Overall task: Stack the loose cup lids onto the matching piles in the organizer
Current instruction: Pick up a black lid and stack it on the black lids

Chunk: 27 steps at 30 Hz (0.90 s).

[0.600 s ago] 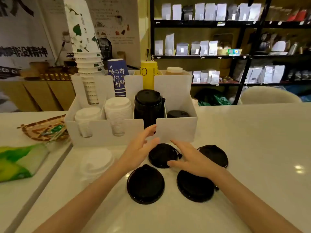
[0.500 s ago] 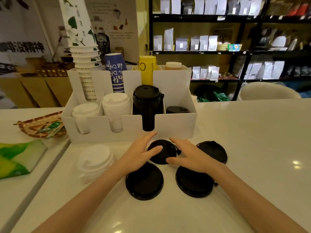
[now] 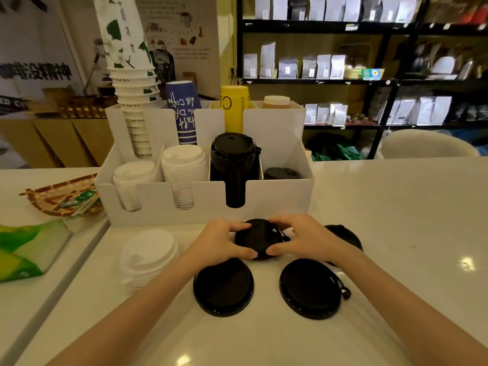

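A small black lid (image 3: 257,237) lies on the white counter just in front of the white organizer (image 3: 280,200). My left hand (image 3: 221,241) and my right hand (image 3: 303,237) grip it from both sides, fingers and thumbs curled on its rim. Two bigger black lids lie nearer me, one on the left (image 3: 224,286) and one on the right (image 3: 310,287). Another black lid (image 3: 348,237) is partly hidden behind my right wrist. A loose pile of white lids (image 3: 149,256) sits at the left. The organizer holds two white lid piles (image 3: 183,169), a tall black lid pile (image 3: 233,159) and a low black pile (image 3: 282,173).
Paper cup stacks (image 3: 132,83) stand in the organizer's back row. A woven tray (image 3: 56,195) with sachets and a green packet (image 3: 23,247) lie on the lower counter at the left. A groove (image 3: 66,270) separates the two counters. Dark shelves with bags stand behind.
Both hands have closed in on the small black lid from either side and now grip its rim. The camera has tilted down and nearer.
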Available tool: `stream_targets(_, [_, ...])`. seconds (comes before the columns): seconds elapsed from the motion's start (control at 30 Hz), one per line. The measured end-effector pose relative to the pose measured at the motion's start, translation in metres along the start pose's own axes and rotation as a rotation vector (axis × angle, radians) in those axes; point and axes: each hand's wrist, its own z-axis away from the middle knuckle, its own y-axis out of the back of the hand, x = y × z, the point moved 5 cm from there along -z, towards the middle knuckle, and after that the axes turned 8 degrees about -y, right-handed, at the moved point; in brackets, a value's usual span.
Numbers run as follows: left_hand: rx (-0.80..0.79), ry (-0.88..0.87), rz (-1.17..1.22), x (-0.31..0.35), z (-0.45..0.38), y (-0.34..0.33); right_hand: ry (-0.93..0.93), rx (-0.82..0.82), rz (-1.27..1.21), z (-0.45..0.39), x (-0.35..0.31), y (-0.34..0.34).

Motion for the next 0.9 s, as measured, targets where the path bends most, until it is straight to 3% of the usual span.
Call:
stream_targets(0.23, [0.092,-0.045,0.079,0.029,0.001,0.051,0.038,0.056,-0.149,-0.004,-0.026,0.047])
stream_targets(0.5, [0.419,-0.185,-0.030,0.057,-0.004,0.117,0.164,0.291,-0.385,-0.021,-0.052,0.089])
stream_targets(0.7, [0.667,-0.231,-0.010,0.058,-0.018,0.131,0.235,0.463,-0.532,-0.043,-0.057,0.096])
stream_targets(0.9, [0.709,-0.184,-0.038,0.040,-0.048,0.126,0.216,0.406,-0.497,-0.073,-0.056,0.085])
